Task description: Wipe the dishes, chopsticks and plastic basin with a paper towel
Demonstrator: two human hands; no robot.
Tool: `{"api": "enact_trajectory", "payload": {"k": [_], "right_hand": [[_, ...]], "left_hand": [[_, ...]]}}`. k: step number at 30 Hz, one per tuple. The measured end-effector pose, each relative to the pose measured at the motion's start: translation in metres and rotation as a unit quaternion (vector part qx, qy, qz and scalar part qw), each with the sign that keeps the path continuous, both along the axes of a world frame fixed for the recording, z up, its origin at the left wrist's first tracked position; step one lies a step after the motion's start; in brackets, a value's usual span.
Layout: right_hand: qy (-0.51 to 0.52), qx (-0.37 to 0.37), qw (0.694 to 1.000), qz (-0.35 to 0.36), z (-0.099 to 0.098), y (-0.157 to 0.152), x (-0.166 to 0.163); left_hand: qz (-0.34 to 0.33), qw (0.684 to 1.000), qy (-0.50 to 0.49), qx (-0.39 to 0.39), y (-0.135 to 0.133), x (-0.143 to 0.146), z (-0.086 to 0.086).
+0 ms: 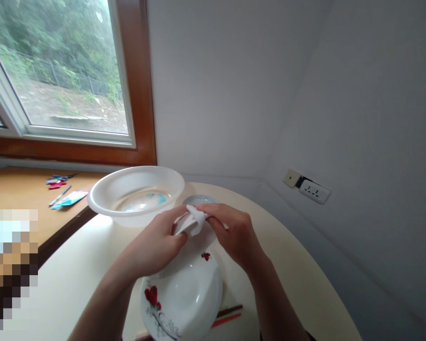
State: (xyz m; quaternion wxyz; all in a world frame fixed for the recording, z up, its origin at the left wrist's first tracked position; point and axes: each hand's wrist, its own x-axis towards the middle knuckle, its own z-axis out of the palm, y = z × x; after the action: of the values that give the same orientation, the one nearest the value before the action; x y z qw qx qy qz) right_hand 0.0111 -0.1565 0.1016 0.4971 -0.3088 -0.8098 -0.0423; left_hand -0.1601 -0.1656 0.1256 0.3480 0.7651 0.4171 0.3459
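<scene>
Both my hands meet over a round cream table [305, 284]. My left hand [156, 244] is closed on the rim of a white plate [195, 246] that it holds tilted. My right hand [234, 232] pinches a crumpled white cloth [193, 221] against that plate's upper edge. Under them lies a white bowl-shaped plate with a red rose print [181, 298]. A small grey-blue dish [199, 200] shows just behind the cloth.
A large white plastic basin [137, 194] with a little bluish water stands at the table's far side. Red and brown chopsticks [229, 316] lie by the rose plate. On the wooden sill [14, 189] lie a pen, a blue packet and clips. A wall socket [314, 190] is at right.
</scene>
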Motion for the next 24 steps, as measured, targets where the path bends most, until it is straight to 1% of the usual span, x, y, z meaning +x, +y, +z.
{"api": "enact_trajectory", "payload": {"k": [2, 6, 10, 12, 14, 17, 19, 21, 24], "right_hand": [[0.038, -0.029, 0.999, -0.001, -0.001, 0.003, 0.004], [0.099, -0.065, 0.993, -0.018, -0.002, 0.008, 0.011], [0.152, -0.104, 0.981, -0.063, -0.007, 0.017, 0.015], [0.17, -0.086, 0.978, -0.085, -0.014, 0.024, 0.014], [0.173, -0.025, 0.978, -0.114, -0.023, 0.032, 0.01], [0.117, 0.09, 0.974, -0.169, -0.037, 0.041, 0.002], [0.053, 0.133, 0.971, -0.194, -0.045, 0.045, -0.004], [-0.005, 0.139, 0.967, -0.213, -0.049, 0.046, -0.008], [-0.07, 0.108, 0.963, -0.236, -0.05, 0.044, -0.011]], "left_hand": [[-0.005, 1.0, -0.03, 0.003, -0.001, -0.003, 0.002], [0.005, 0.992, -0.128, 0.013, 0.0, -0.006, 0.001], [0.02, 0.976, -0.21, -0.044, 0.001, -0.006, 0.002], [0.039, 0.965, -0.248, -0.077, 0.003, -0.005, 0.002], [0.062, 0.952, -0.282, -0.104, 0.004, -0.005, 0.003], [0.086, 0.937, -0.314, -0.128, 0.007, -0.005, 0.002], [0.092, 0.932, -0.324, -0.135, 0.009, -0.005, 0.002], [0.092, 0.93, -0.329, -0.137, 0.009, -0.006, 0.002], [0.098, 0.926, -0.34, -0.132, 0.009, -0.009, 0.002]]}}
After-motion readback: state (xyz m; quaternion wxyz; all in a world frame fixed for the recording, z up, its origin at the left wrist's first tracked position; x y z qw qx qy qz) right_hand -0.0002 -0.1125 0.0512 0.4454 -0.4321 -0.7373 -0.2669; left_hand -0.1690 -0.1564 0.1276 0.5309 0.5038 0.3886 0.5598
